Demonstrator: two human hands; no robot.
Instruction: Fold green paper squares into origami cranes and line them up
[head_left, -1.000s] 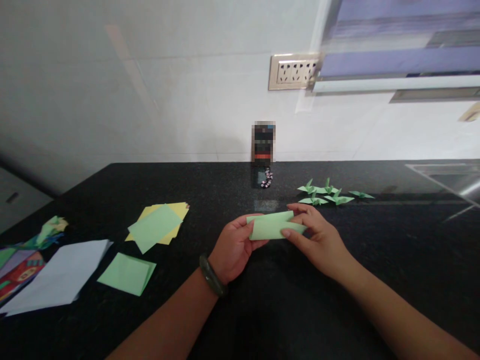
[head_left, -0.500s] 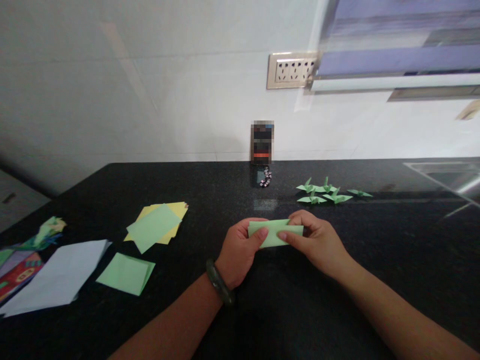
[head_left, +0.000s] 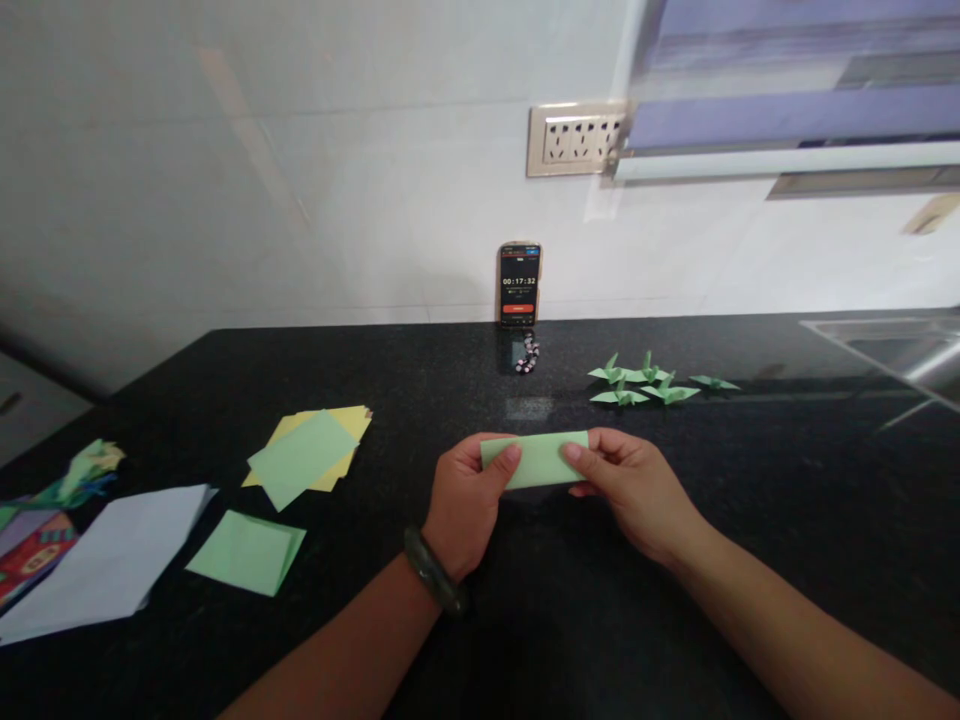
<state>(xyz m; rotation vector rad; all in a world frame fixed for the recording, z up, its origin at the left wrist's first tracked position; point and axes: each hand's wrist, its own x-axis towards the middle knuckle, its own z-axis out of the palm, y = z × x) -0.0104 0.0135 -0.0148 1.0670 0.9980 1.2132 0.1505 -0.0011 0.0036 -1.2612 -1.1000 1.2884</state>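
A light green sheet of paper (head_left: 541,460), folded into a long rectangle, is held just over the dark counter. My left hand (head_left: 469,500) grips its left end, thumb on the near face and fingers behind. At the right end my right hand (head_left: 626,485) pinches it the same way. Beyond my right hand stand several green paper cranes (head_left: 670,394). To the left lies a folded green paper (head_left: 244,552), and farther back a green sheet (head_left: 304,460) rests on a stack of yellow paper (head_left: 352,435).
A phone (head_left: 519,285) showing a timer leans against the wall, with a beaded strap (head_left: 528,355) before it. White paper (head_left: 112,550), a red packet (head_left: 34,560) and a colourful bundle (head_left: 86,470) lie far left. A sink edge (head_left: 862,350) is at right.
The folded paper's edges now line up at the right end, where they were offset before. My right fingers have shifted behind and below it. The whole view has moved slightly.
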